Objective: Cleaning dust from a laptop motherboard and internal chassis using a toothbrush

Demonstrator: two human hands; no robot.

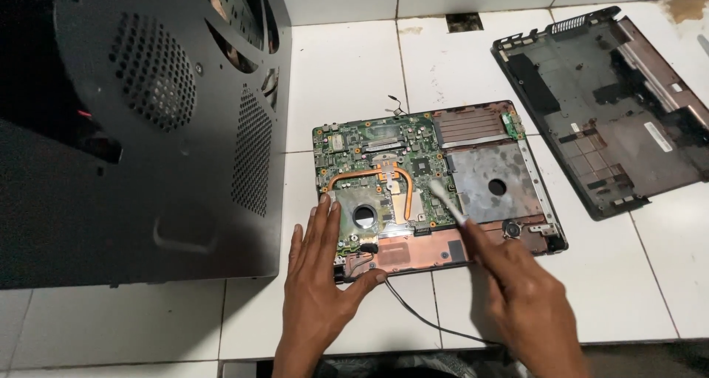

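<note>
Your right hand (517,293) grips a white brush (447,201), its tip on the circuit board (377,164) of the opened laptop (436,186) lying on the white tiles (347,68); your left hand (321,275) rests flat, fingers spread, on the laptop's near left corner

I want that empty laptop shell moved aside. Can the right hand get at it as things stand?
Probably, but not freely: the right hand is holding a white brush, while the empty shell lies unobstructed to its right.
</note>
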